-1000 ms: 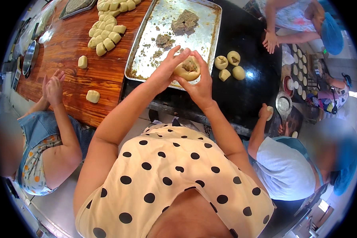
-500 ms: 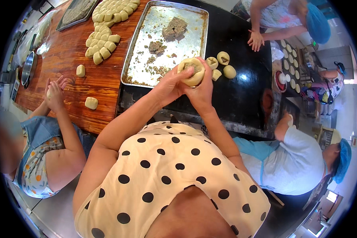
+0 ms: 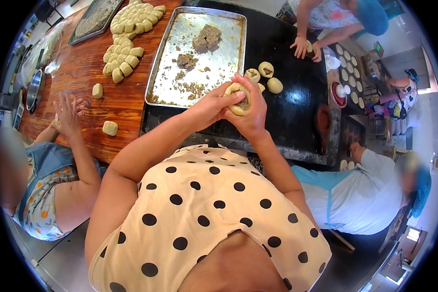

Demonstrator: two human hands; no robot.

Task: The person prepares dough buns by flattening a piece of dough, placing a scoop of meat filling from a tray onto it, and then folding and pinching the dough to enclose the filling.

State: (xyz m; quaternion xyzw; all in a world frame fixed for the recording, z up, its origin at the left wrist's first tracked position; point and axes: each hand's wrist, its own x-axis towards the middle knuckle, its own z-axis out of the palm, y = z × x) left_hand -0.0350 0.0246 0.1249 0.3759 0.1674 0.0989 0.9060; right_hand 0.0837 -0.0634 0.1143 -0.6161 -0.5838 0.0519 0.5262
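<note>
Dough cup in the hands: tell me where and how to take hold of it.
Probably best cup the dough cup by its outer wall, coming from the right, where the right hand curves around it: its round opening faces the camera, and the left hand has its thumb there.

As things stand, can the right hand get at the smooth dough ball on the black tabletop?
Probably not for a grasp: the right hand is cupped around an open, filled dough piece. The smooth dough ball does look close, with nothing seen blocking the way.
</note>
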